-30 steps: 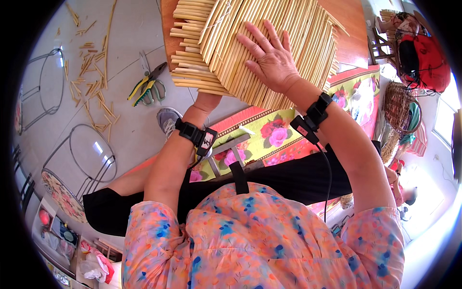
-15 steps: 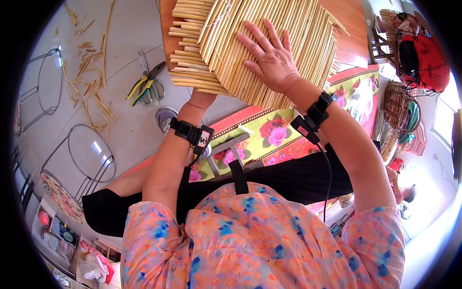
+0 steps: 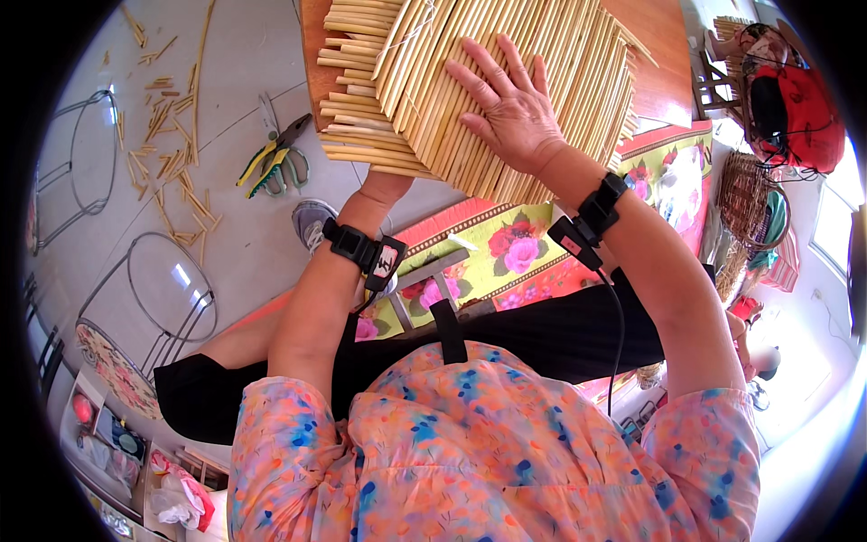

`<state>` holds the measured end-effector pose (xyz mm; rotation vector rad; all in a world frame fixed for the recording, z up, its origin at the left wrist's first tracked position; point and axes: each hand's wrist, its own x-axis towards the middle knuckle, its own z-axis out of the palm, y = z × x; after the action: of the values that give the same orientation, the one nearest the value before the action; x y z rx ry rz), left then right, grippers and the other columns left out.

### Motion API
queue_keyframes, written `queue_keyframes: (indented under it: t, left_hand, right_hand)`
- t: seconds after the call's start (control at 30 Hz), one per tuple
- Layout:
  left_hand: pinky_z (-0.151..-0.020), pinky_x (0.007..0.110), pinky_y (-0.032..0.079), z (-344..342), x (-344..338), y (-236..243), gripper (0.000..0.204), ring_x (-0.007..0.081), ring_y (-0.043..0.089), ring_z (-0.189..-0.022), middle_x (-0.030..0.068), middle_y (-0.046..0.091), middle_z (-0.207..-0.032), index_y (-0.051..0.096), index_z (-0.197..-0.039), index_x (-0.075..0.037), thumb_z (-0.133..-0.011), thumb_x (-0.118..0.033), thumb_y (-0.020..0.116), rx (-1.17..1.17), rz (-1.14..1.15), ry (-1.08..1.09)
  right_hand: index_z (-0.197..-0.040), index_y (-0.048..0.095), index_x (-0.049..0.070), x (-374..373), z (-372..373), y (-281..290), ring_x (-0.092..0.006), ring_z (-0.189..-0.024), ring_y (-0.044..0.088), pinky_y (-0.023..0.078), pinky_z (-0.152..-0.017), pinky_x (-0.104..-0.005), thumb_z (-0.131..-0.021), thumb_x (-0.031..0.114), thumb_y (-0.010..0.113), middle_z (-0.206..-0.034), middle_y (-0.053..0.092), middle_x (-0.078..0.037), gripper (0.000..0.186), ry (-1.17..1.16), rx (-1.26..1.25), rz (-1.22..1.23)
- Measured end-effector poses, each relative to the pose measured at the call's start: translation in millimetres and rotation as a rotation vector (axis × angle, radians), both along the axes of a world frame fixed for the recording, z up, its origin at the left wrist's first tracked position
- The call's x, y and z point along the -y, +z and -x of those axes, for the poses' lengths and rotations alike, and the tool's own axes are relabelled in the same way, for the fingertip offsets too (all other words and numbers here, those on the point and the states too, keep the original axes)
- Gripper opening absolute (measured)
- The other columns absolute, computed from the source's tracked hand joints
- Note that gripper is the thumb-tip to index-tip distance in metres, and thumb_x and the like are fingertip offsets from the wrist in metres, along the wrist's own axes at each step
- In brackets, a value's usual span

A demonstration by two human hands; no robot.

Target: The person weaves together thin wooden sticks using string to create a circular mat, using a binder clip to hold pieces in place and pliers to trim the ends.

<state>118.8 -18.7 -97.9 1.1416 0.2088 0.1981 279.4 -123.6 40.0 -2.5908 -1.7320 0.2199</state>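
Note:
A panel of pale yellow straw-like stalks point(image 3: 442, 117), laid side by side in layers, sits at the near edge of a brown wooden table point(image 3: 662, 86). White thread point(image 3: 417, 27) shows near its upper left. My right hand point(image 3: 517, 113) lies flat on top of the panel, fingers spread. My left hand point(image 3: 386, 186) reaches beneath its near left edge, where the fingers are hidden. Each wrist wears a black strap with a small box.
Pliers and scissors point(image 3: 275, 163) rest on the tiled floor beside scattered cut stalks point(image 3: 185, 194). Metal-framed stools point(image 3: 149, 307) stand at the left. Flowered cloth point(image 3: 519, 253) spreads below the table edge. To the right are a wicker basket point(image 3: 742, 194) and a red bag point(image 3: 808, 117).
My left hand has shifted slightly to the right under the panel. My right hand keeps its flat pose on top, with hardly any movement.

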Motion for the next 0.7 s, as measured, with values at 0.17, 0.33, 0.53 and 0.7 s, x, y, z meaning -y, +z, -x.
queue_keyframes:
  t: [0.17, 0.33, 0.53, 0.7]
  left_hand:
    - [-0.111, 0.037, 0.027, -2, 3, 5, 0.054, 0.0219, 0.025, -0.135, 0.0085, 0.019, -0.149, 0.009, -0.145, -0.010, -0.100, -0.035, 0.027, -0.029, 0.237, 0.020]
    - [-0.110, 0.037, 0.029, -7, 6, 44, 0.054, 0.0214, 0.027, -0.134, 0.0085, 0.019, -0.149, 0.010, -0.145, -0.010, -0.100, -0.033, 0.029, -0.174, 0.616, 0.125]
    - [-0.110, 0.036, 0.029, -2, 7, 20, 0.053, 0.0217, 0.029, -0.132, 0.0081, 0.024, -0.147, 0.015, -0.144, -0.009, -0.099, -0.029, 0.035, -0.032, 0.233, 0.065]
    - [-0.110, 0.037, 0.029, 6, 10, 5, 0.053, 0.0214, 0.029, -0.133, 0.0086, 0.023, -0.147, 0.015, -0.144, -0.008, -0.099, -0.029, 0.035, -0.090, 0.130, -0.031]
  right_hand:
    - [-0.141, 0.026, 0.035, 0, 1, 1, -0.0296, -0.140, 0.009, 0.011, -0.109, -0.0597, -0.089, 0.048, 0.047, -0.151, 0.016, 0.005, 0.058, 0.006, 0.002, -0.003]
    - [-0.142, 0.025, 0.035, 0, 1, 0, -0.0295, -0.140, 0.009, 0.010, -0.109, -0.0594, -0.088, 0.049, 0.047, -0.151, 0.015, 0.005, 0.059, -0.001, 0.007, 0.006]
    - [-0.142, 0.025, 0.035, -2, 2, 1, -0.0293, -0.140, 0.008, 0.010, -0.109, -0.0593, -0.089, 0.049, 0.046, -0.151, 0.015, 0.005, 0.059, 0.002, 0.001, 0.010]
    - [-0.142, 0.024, 0.034, -1, 2, 2, -0.0291, -0.140, 0.007, 0.010, -0.110, -0.0583, -0.089, 0.050, 0.045, -0.151, 0.015, 0.004, 0.059, -0.006, 0.022, 0.035]
